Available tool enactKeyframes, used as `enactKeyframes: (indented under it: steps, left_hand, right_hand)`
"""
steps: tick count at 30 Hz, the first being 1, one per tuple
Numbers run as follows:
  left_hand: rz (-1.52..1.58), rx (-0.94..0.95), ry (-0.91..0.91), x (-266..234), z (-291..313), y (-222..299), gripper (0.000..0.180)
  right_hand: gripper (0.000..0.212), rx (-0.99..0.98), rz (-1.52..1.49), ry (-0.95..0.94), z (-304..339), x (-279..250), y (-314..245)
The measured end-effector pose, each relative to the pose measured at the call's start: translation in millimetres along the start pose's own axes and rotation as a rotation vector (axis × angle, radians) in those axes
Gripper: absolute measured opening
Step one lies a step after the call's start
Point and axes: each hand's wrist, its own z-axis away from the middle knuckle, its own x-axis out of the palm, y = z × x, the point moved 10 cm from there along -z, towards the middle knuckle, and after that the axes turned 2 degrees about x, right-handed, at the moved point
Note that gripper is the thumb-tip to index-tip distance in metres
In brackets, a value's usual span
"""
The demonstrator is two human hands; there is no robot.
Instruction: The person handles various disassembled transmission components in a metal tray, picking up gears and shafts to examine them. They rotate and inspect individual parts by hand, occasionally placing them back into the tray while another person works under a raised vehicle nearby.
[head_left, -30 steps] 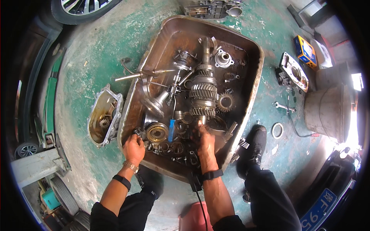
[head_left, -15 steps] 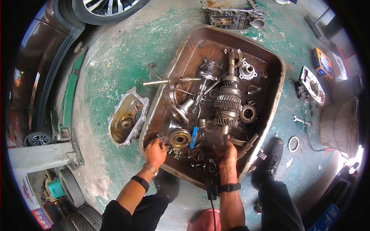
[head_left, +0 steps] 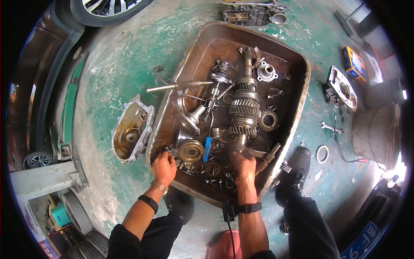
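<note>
A large brown metal tray (head_left: 304, 93) full of oily gearbox parts lies before me. My left hand (head_left: 164, 167) is at its near left edge, fingers curled round a small dark part I cannot make out. Close by lies a round bronze-coloured gear ring (head_left: 191, 150), with a blue-handled tool (head_left: 207, 149) beside it. My right hand (head_left: 244, 167) is closed just below the lower end of the gear shaft (head_left: 245, 111); its fingertips are partly hidden, so what they grip does not show. Left of the shaft lies a thinner shaft assembly (head_left: 212, 103); a loose gear (head_left: 268, 121) is on the right.
An open metal housing (head_left: 133, 129) lies on the green floor left of the tray. Another casing (head_left: 252, 12) stands beyond it. On the right are a wrench (head_left: 331, 127), a metal ring (head_left: 322, 154), a plate-like cover (head_left: 343, 87) and a bucket (head_left: 375, 134). A car (head_left: 41, 82) stands at left.
The whole view has shifted, so the tray and floor items appear further left and slightly higher. Both hands stay low in the tray; the right fingers look more curled in below the shaft.
</note>
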Motion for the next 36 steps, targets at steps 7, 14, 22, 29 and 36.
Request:
enactKeyframes:
  steps: [7, 14, 22, 29, 36]
  left_hand:
    - [0.029, -0.013, -0.043, 7.4, -0.7, -6.4, 0.011]
    - [0.05, 0.024, -0.009, 5.0, -0.7, -2.9, 0.009]
    - [0.026, 0.052, 0.033, 0.4, -1.0, 1.2, 0.008]
    - [0.046, 0.053, 0.011, 4.1, -1.3, -2.1, 0.009]
    - [0.049, 0.018, -0.035, 6.8, -0.8, -4.1, 0.011]
  right_hand:
    - [0.034, -0.169, 0.104, 0.115, 4.8, -9.5, -4.4]
    - [0.032, -0.177, 0.142, 0.118, 4.1, -7.8, -7.8]
    - [0.037, -0.252, 0.257, 0.191, 5.5, -6.5, -18.8]
    - [0.038, -0.277, 0.222, 0.221, -8.1, -4.5, -21.2]
    - [0.054, -0.25, 0.283, 0.22, -21.2, -10.7, -18.5]
